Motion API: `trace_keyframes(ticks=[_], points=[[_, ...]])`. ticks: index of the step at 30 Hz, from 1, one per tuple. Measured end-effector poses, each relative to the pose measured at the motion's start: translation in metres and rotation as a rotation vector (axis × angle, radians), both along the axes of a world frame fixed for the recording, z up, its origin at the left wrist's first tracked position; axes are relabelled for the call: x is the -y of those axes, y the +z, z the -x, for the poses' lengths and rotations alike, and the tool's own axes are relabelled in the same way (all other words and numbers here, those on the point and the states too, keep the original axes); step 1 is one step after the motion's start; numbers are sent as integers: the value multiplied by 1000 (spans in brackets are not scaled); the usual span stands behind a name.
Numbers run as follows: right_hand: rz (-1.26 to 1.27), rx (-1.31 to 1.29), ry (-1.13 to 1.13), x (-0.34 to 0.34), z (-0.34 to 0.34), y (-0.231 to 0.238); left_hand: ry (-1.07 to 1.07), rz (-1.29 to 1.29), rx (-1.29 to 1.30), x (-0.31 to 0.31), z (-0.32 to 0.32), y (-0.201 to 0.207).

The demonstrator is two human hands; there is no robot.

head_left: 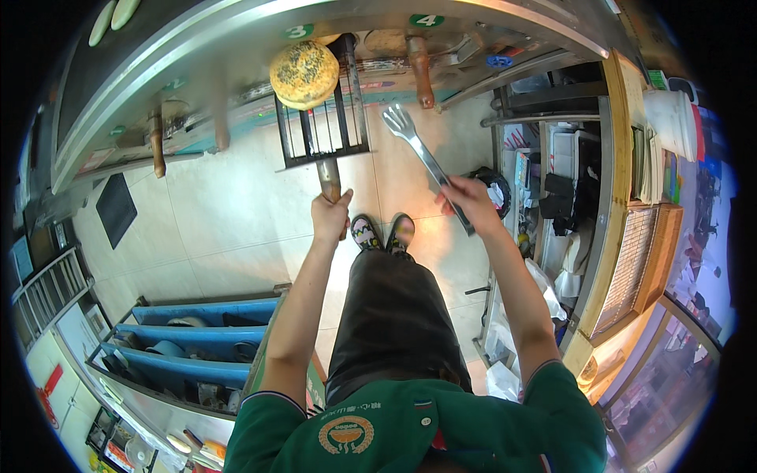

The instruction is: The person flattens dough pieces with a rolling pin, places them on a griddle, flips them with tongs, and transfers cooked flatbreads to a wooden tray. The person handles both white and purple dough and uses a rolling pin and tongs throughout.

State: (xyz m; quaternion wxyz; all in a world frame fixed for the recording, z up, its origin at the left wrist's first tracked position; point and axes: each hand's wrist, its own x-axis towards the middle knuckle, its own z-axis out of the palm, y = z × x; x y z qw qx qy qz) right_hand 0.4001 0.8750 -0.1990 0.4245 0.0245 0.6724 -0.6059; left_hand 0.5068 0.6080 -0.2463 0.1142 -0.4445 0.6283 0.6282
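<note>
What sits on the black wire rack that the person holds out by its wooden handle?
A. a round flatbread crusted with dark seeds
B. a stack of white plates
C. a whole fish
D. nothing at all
A: a round golden flatbread crusted with dark seeds lies at the far end of the black wire rack, whose wooden handle the left hand grips, while the right hand holds metal tongs beside it.

Bright, even light w/ glare on steel counter (pixel 236 59); heavy fisheye bend, dark corners, edges soft.
</note>
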Motion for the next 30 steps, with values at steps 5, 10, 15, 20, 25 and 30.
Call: trace_keyframes(ticks=[5,10,15,20,25,30], points=[[3,67,-170,-32,-49,-2,17,17,-31,28,67,-1],[-38,189,-135,-38,-83,15,78,-7,-34,62,134,-11],[-2,260,-243,-51,-113,13,56,-5,13,83,184,-15],[57,317,-316,-73,-123,10,33,210,98,106,210,-38],[-49,204,-280,-111,-105,28,-110,479,-13,133,213,-62],[-376,-173,-346,-163,-62,60,-167,1397,-502,-3,232,-17]])
